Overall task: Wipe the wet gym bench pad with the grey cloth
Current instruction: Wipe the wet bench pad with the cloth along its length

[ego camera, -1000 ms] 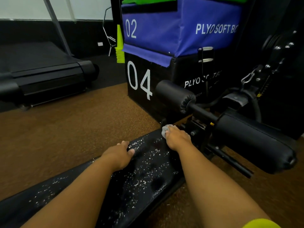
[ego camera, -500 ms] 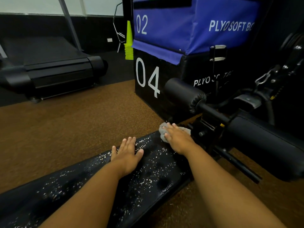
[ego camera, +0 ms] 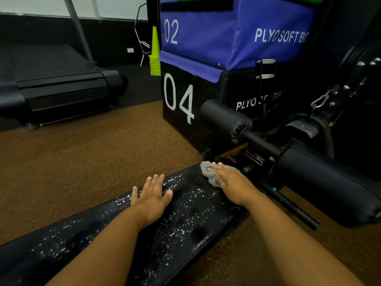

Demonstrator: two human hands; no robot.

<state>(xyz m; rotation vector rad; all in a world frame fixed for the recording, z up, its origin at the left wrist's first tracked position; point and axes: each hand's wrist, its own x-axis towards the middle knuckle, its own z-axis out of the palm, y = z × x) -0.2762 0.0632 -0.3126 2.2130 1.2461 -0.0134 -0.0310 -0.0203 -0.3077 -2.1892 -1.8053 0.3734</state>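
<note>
Left hand (ego camera: 151,200) flattened; cloth (ego camera: 208,172) crumpled.

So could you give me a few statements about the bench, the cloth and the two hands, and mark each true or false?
1. The right hand presses the grey cloth onto the far end of the bench pad. True.
2. The left hand holds a spray bottle. False: it lies flat on the pad with straight fingers and holds nothing.
3. The pad is dry all over. False: white droplets speckle it.
4. The black box behind the bench reads 04. True.
5. The blue box sits under the black one. False: it sits on top.
</note>
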